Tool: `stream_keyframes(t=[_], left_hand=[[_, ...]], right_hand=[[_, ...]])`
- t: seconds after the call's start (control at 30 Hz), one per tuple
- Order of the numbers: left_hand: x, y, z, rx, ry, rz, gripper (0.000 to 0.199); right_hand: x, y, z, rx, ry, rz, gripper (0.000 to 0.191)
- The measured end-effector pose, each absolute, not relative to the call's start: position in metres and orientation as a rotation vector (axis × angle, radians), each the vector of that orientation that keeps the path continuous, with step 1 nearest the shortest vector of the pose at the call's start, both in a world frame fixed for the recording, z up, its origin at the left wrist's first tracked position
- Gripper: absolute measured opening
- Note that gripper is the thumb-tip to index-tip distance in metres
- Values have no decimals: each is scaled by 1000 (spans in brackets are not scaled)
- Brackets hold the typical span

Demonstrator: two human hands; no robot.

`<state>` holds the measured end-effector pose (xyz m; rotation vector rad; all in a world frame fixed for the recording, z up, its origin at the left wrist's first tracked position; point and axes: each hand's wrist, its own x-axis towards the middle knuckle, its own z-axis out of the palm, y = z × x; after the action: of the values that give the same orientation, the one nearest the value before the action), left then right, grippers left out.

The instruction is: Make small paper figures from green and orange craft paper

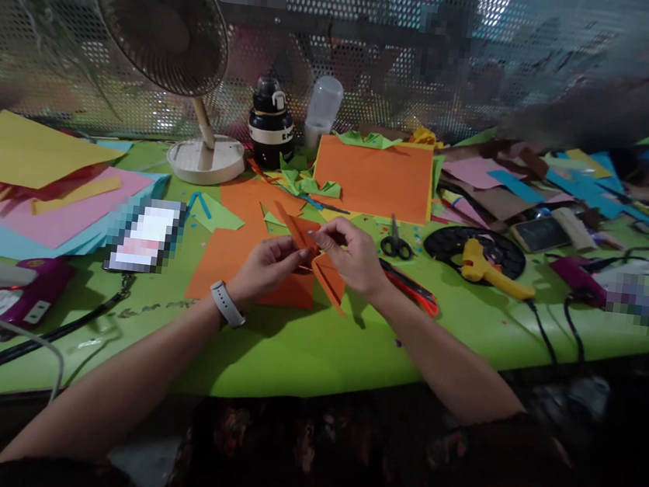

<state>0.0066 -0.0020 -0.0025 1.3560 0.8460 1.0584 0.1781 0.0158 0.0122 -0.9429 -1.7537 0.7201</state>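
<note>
A folded piece of orange paper (329, 281) is held up between my two hands, above the green table (288, 357). My left hand (268, 267), with a pale band on its wrist, pinches the paper from the left. My right hand (354, 255) is closed on it from the right, thumb and finger together near its upper part. Beneath the hands lie flat orange sheets (220, 263). Black scissors (396, 244) rest just beyond my right hand, and a red-and-black tool (413, 289) lies partly behind that wrist.
A yellow glue gun (488, 272) sits on a black round tray (439, 242) at right. A white fan (208, 158), black bottle (271, 132) and orange stack (372, 179) stand behind. A phone (148, 235), purple power strip (31, 296) and coloured paper (19, 150) are left.
</note>
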Motion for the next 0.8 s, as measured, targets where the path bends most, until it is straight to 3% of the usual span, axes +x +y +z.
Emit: stream_keyframes(t=[0.43, 0.8], left_hand=[[5, -6, 2, 1285, 817, 1029, 21], [7, -4, -4, 1276, 847, 1061, 29]], right_hand=[[175, 14, 8, -849, -1667, 774, 31], [173, 12, 7, -882, -1662, 820, 37]])
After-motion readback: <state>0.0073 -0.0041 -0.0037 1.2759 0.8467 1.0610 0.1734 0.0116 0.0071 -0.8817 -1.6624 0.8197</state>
